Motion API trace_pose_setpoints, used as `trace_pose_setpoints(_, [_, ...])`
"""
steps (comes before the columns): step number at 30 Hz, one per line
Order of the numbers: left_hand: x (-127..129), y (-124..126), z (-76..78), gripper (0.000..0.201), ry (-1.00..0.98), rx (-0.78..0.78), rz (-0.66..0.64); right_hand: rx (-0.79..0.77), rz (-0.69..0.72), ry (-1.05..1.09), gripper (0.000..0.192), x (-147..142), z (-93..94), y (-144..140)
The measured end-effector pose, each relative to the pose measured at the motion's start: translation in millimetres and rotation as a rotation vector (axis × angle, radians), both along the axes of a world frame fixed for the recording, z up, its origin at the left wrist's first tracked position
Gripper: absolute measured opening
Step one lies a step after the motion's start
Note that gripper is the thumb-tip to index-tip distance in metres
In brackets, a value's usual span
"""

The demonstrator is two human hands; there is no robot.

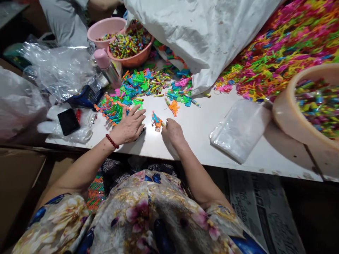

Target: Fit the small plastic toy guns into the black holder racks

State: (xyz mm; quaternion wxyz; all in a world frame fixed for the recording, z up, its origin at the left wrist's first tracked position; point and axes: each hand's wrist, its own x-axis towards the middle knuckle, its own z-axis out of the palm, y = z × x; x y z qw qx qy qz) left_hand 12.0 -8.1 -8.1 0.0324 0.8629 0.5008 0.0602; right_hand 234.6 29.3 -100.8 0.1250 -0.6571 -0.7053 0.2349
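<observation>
My left hand [129,124] is open, fingers spread, at the right edge of a heap of small blue, green and orange plastic toys [113,108]. A dark red bead bracelet circles its wrist. My right hand [173,132] is closed in a pinch at the end of a small printed tube [163,124], its fingertips partly hidden. Touching that tube, a blue and orange toy piece [156,121] lies on the white table [194,130]. Just beyond my hands rest an orange toy piece [174,107] and another small tube [167,102].
A stack of clear plastic bags [239,130] lies right, beside a large tub [283,102] of tubes. Behind are a white sack [203,31], a colourful heap [280,53] and an orange basin [132,62]. Left stand a pink-capped bottle [106,67] and a black phone [68,121].
</observation>
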Motion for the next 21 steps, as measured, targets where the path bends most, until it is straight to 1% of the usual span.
trace_pose_setpoints(2, [-0.1, 0.8, -0.9, 0.030, 0.001, -0.005, 0.007, 0.007, 0.033, 0.110, 0.018, -3.9, -0.2, -4.1])
trace_pose_setpoints(4, [0.1, 1.7, -1.0, 0.029, 0.000, -0.016, 0.014, -0.006, 0.051, 0.270, 0.015, -12.1, 0.5, -5.5])
trace_pose_setpoints(7, [0.9, 2.6, -0.4, 0.029, -0.003, -0.023, 0.031, -0.083, 0.084, 0.503, 0.020, -30.2, 2.9, -2.9])
trace_pose_setpoints(9, [1.1, 2.8, -0.5, 0.031, -0.010, -0.015, 0.041, -0.130, 0.127, 0.578, 0.025, -43.4, 4.2, 0.2])
trace_pose_setpoints(13, [0.2, 2.9, -2.6, 0.045, -0.029, -0.012, 0.045, -0.133, 0.226, 0.578, 0.027, -63.4, 2.3, 3.9])
trace_pose_setpoints(16, [-0.1, 2.9, -3.9, 0.053, -0.040, -0.024, 0.051, -0.119, 0.274, 0.549, 0.032, -69.8, -2.5, 3.8])
trace_pose_setpoints(21, [3.4, 2.1, -3.5, 0.055, -0.022, -0.032, 0.070, -0.118, 0.331, 0.431, 0.040, -71.6, -6.8, 1.7])
